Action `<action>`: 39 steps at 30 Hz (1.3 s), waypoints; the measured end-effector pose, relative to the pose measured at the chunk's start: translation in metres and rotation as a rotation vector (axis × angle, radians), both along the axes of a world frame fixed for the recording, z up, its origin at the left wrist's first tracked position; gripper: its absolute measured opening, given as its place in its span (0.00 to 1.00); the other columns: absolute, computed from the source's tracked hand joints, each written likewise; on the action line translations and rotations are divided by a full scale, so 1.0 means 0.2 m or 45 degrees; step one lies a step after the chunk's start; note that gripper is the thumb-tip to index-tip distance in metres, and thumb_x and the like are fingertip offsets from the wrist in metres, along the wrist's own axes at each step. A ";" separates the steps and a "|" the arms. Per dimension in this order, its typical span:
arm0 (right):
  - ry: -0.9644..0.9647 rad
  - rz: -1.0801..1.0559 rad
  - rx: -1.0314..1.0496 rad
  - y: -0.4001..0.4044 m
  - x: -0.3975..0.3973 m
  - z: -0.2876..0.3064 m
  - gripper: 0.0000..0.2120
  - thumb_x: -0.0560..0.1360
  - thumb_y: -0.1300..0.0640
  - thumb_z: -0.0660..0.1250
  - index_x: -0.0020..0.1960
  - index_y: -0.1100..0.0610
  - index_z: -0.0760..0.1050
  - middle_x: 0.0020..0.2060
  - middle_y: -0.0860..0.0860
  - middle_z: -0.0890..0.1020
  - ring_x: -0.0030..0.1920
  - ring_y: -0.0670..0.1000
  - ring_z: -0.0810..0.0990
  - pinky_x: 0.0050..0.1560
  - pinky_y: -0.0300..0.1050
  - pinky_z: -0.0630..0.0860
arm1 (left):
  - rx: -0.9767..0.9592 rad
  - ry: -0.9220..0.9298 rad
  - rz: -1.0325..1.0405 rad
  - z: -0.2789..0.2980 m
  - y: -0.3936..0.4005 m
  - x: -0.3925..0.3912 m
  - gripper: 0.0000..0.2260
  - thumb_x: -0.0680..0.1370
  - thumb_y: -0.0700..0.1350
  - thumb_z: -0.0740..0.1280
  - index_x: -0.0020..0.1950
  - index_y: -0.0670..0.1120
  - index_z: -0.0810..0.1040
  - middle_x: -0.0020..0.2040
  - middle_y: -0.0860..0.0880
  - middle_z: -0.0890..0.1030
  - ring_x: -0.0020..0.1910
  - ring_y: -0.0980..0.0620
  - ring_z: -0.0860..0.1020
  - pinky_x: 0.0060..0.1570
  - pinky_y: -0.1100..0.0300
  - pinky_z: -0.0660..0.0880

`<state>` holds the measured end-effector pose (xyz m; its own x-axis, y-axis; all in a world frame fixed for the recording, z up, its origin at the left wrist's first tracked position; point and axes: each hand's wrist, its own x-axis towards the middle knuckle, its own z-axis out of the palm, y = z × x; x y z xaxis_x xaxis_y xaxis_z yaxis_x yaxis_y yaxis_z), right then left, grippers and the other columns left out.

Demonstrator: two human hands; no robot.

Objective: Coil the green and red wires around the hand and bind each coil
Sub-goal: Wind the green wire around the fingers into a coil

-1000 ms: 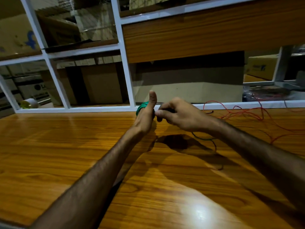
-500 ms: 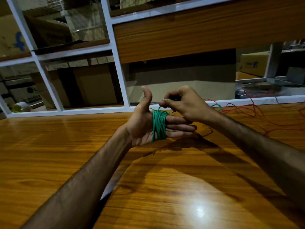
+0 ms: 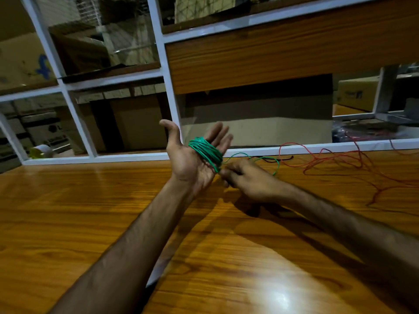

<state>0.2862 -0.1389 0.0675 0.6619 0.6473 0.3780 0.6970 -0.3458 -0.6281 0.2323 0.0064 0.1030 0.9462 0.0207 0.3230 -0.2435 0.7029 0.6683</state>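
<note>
My left hand (image 3: 192, 159) is raised palm up over the wooden table, fingers straight, thumb out. Several turns of green wire (image 3: 206, 151) are wound around its fingers. My right hand (image 3: 244, 180) sits just right of and below the coil, its fingers pinching the green wire close to the coil. A short loose tail of green wire (image 3: 265, 158) loops behind the right hand on the table. The red wire (image 3: 335, 159) lies loose and tangled on the table at the right.
The wooden table (image 3: 113, 223) stretches in front of me. A white-framed glass partition (image 3: 167, 75) runs along its far edge, with cardboard boxes behind it. A roll of tape (image 3: 42, 151) lies behind the glass at the left.
My left hand has turned from thumb-up to palm-up with fingers pointing away. My right hand has dropped from above the coil to below and right of it, carrying the green wire around.
</note>
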 end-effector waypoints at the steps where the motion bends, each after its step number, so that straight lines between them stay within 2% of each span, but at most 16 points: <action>1: -0.021 0.029 -0.032 0.02 -0.02 0.00 0.17 0.85 0.53 0.61 0.41 0.57 0.79 0.29 0.50 0.72 0.27 0.43 0.66 0.31 0.43 0.64 | 0.010 0.010 0.171 0.00 0.02 0.01 0.53 0.73 0.80 0.56 0.75 0.34 0.71 0.74 0.34 0.75 0.74 0.36 0.74 0.78 0.45 0.66; 5: -0.042 0.041 -0.063 0.05 -0.05 0.04 0.14 0.85 0.52 0.62 0.44 0.55 0.80 0.28 0.48 0.72 0.27 0.44 0.67 0.31 0.43 0.65 | 0.123 0.039 0.569 -0.02 0.05 0.05 0.49 0.77 0.77 0.54 0.80 0.37 0.65 0.80 0.39 0.69 0.79 0.41 0.67 0.80 0.50 0.64; 7: -0.093 0.061 -0.127 0.07 -0.09 0.05 0.13 0.84 0.53 0.62 0.45 0.54 0.81 0.27 0.43 0.73 0.26 0.39 0.71 0.29 0.34 0.65 | 0.336 0.040 0.770 -0.03 0.04 0.04 0.46 0.79 0.75 0.50 0.83 0.41 0.62 0.83 0.43 0.65 0.82 0.45 0.63 0.80 0.53 0.60; 9: -0.132 0.069 -0.149 0.07 -0.09 0.07 0.12 0.84 0.53 0.63 0.46 0.54 0.81 0.28 0.42 0.74 0.28 0.35 0.73 0.29 0.30 0.66 | 0.504 0.036 0.838 -0.04 0.04 0.03 0.55 0.70 0.81 0.53 0.85 0.44 0.59 0.84 0.47 0.62 0.83 0.49 0.60 0.79 0.55 0.57; 11: -0.166 0.073 -0.136 0.05 -0.09 0.09 0.11 0.84 0.52 0.64 0.48 0.54 0.81 0.31 0.43 0.77 0.30 0.37 0.75 0.29 0.31 0.68 | 0.636 0.043 0.883 -0.06 0.05 0.04 0.68 0.55 0.89 0.56 0.85 0.48 0.59 0.84 0.50 0.61 0.82 0.54 0.59 0.78 0.56 0.56; 14: -0.212 0.106 -0.143 0.04 -0.09 0.12 0.07 0.82 0.50 0.67 0.47 0.50 0.80 0.36 0.42 0.81 0.36 0.37 0.79 0.34 0.30 0.70 | 0.959 0.042 1.009 -0.10 0.05 0.06 0.70 0.53 0.91 0.50 0.86 0.50 0.55 0.85 0.51 0.59 0.79 0.60 0.58 0.77 0.59 0.54; 15: -0.232 0.108 -0.120 0.03 -0.09 0.14 0.07 0.82 0.50 0.67 0.47 0.49 0.80 0.37 0.41 0.81 0.38 0.37 0.79 0.35 0.31 0.71 | 1.014 0.050 0.993 -0.12 0.06 0.07 0.70 0.53 0.91 0.49 0.86 0.50 0.55 0.84 0.52 0.62 0.79 0.59 0.60 0.78 0.58 0.56; 17: -0.306 0.069 -0.022 0.02 -0.07 0.18 0.08 0.82 0.49 0.67 0.46 0.48 0.81 0.38 0.41 0.82 0.39 0.38 0.80 0.38 0.37 0.74 | 1.022 0.114 0.790 -0.13 0.08 0.08 0.70 0.52 0.91 0.51 0.85 0.49 0.57 0.79 0.50 0.71 0.76 0.55 0.69 0.77 0.52 0.63; 19: -0.380 0.032 0.081 -0.02 -0.03 0.22 0.08 0.81 0.49 0.67 0.46 0.48 0.82 0.38 0.41 0.83 0.41 0.40 0.82 0.43 0.44 0.79 | 0.988 0.161 0.494 -0.12 0.07 0.07 0.67 0.56 0.90 0.55 0.85 0.47 0.60 0.81 0.44 0.68 0.79 0.47 0.68 0.80 0.38 0.60; 20: -0.392 0.027 0.106 -0.04 -0.01 0.24 0.08 0.81 0.49 0.68 0.49 0.49 0.84 0.40 0.42 0.84 0.43 0.40 0.83 0.45 0.45 0.81 | 0.996 0.173 0.390 -0.11 0.06 0.07 0.64 0.60 0.88 0.55 0.83 0.45 0.63 0.81 0.42 0.68 0.79 0.45 0.68 0.80 0.35 0.60; 24: -0.448 0.011 0.114 -0.10 0.04 0.23 0.08 0.79 0.48 0.70 0.50 0.50 0.85 0.40 0.45 0.86 0.43 0.43 0.84 0.45 0.54 0.83 | 1.062 0.161 0.140 -0.13 0.01 0.05 0.52 0.71 0.81 0.49 0.80 0.43 0.68 0.76 0.40 0.74 0.76 0.44 0.73 0.79 0.43 0.65; 26: -0.455 0.001 0.139 -0.12 0.06 0.22 0.08 0.78 0.47 0.71 0.47 0.50 0.85 0.39 0.45 0.85 0.41 0.44 0.84 0.41 0.56 0.82 | 0.977 0.226 -0.066 -0.12 0.01 0.04 0.54 0.70 0.82 0.50 0.80 0.40 0.68 0.75 0.35 0.73 0.76 0.41 0.73 0.79 0.44 0.65; 29: -0.450 -0.026 0.183 -0.13 0.07 0.21 0.10 0.77 0.45 0.72 0.45 0.51 0.84 0.36 0.46 0.84 0.38 0.46 0.82 0.38 0.55 0.79 | 0.804 0.248 -0.387 -0.09 0.02 0.01 0.58 0.69 0.82 0.54 0.77 0.35 0.69 0.78 0.31 0.68 0.78 0.36 0.68 0.81 0.44 0.61; 32: -0.388 0.014 0.189 -0.13 0.07 0.21 0.11 0.78 0.47 0.71 0.44 0.54 0.85 0.36 0.48 0.84 0.38 0.49 0.82 0.38 0.54 0.78 | 0.650 0.215 -0.595 -0.08 0.01 -0.01 0.57 0.68 0.80 0.59 0.81 0.36 0.64 0.76 0.31 0.70 0.77 0.32 0.69 0.80 0.43 0.63; 36: -0.179 0.162 0.199 -0.14 0.08 0.22 0.10 0.79 0.52 0.70 0.43 0.56 0.84 0.34 0.47 0.84 0.35 0.41 0.80 0.36 0.41 0.75 | 0.589 0.157 -0.741 -0.06 0.01 -0.03 0.55 0.68 0.79 0.62 0.81 0.40 0.66 0.72 0.30 0.74 0.75 0.30 0.70 0.79 0.42 0.63; 39: -0.049 0.195 0.166 -0.15 0.08 0.20 0.10 0.80 0.55 0.69 0.40 0.52 0.82 0.33 0.44 0.83 0.35 0.39 0.79 0.36 0.35 0.73 | 0.543 0.139 -0.865 -0.05 0.01 -0.05 0.54 0.69 0.78 0.63 0.80 0.39 0.68 0.74 0.28 0.69 0.77 0.30 0.68 0.78 0.43 0.65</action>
